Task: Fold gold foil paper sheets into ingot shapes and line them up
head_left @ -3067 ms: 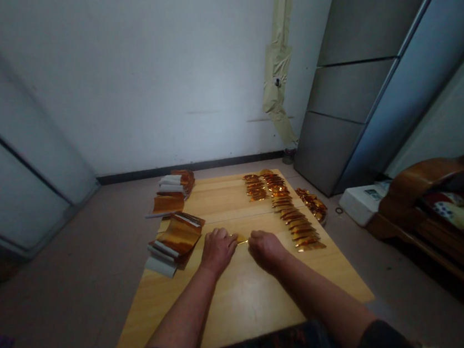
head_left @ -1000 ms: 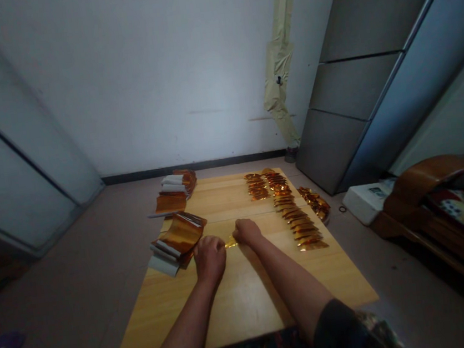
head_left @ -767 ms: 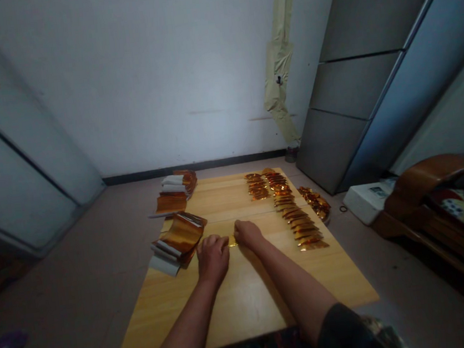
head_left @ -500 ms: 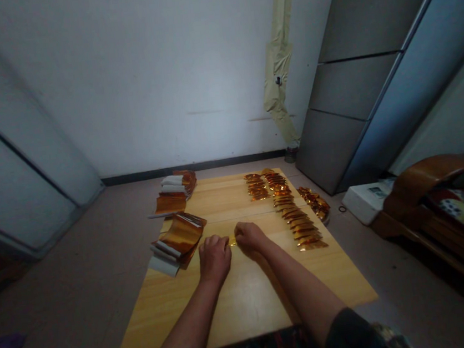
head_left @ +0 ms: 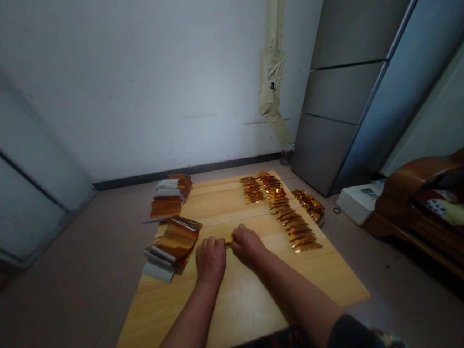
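My left hand [head_left: 210, 259] and my right hand [head_left: 245, 245] rest close together on a low wooden table [head_left: 246, 301], fingers curled down. Between them both hands pinch a small piece of gold foil paper [head_left: 228, 241], of which only a sliver shows. A fanned pile of gold foil sheets [head_left: 172, 244] lies just left of my left hand. A long row of folded gold pieces [head_left: 291, 222] runs along the table's right side, right of my right hand.
A second pile of foil sheets [head_left: 170, 196] lies at the table's far left corner. More gold pieces [head_left: 311, 205] sit off the right edge. A grey refrigerator [head_left: 364, 86] stands at the right, a white box [head_left: 359, 202] and wooden sofa [head_left: 444, 200] beside it.
My hands have drawn closer together over the foil piece, my right hand sliding left toward my left. Less of the foil shows now. The view shifted slightly.
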Tool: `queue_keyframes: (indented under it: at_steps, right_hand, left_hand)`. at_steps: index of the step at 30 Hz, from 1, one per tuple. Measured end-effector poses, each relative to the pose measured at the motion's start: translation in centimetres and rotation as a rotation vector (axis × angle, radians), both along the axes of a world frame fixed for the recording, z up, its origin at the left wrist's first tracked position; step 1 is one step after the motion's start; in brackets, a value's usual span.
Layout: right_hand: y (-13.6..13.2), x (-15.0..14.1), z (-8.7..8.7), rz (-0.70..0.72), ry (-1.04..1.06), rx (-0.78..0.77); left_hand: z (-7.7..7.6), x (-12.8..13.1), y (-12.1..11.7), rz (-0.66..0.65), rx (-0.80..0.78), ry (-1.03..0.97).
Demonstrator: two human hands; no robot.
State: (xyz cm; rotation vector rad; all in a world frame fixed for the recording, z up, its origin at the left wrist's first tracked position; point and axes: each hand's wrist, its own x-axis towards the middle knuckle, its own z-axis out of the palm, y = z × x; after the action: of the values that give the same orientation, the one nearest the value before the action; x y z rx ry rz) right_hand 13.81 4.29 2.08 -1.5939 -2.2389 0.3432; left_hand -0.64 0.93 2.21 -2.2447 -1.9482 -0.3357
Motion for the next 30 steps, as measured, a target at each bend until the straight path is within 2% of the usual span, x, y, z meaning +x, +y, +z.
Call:
queue_keyframes:
  at_steps: [7,15,24,30]
  right_hand:
    - [-0.3,0.7,0.7,-0.061,-0.19,0.004]
    - [-0.8,0.7,-0.3,-0.115,-0.112,0.097]
    - [-0.7,0.8,-0.8,-0.105,-0.119,0.103]
    - [-0.9,0.7,-0.5,-0.097,-0.168,0.088]
  left_hand:
    - [-1.0,0.0,0.3,0.01,0.077,-0.059]
    - [-1.4,1.4,1.3,0.142,0.007,-0.411]
    - [-1.7,1.4,1.6,0.121,0.012,-0.382]
    - [-1.8,1.2,1.7,0.123,-0.01,-0.457]
